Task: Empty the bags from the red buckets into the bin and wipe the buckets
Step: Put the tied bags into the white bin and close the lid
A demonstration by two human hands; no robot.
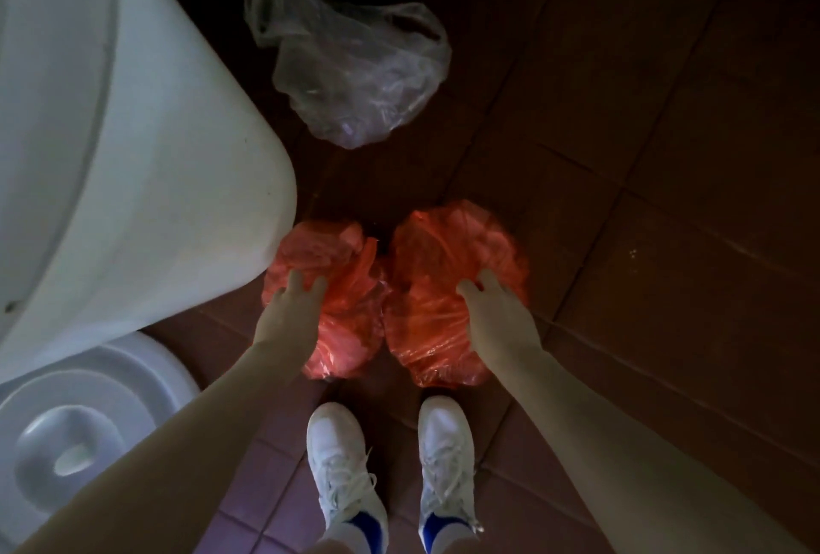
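Both hands reached down onto the two red bags, the emptying step just under way

The left hand (290, 307) lay with fingers spread on the left red bag (341, 314), the right hand (492, 309) likewise spread on the right red bag (448, 287); neither had yet gathered plastic. The bags sat touching on the tiled floor (665, 154), buckets beneath presumably hidden. Next each hand likely needed to bunch a bag's mouth and lift. The white bin (111, 154) stood just left, its lid (80, 429) on the floor; a clear bag (355, 78) lay beyond, white shoes (390, 464) close behind
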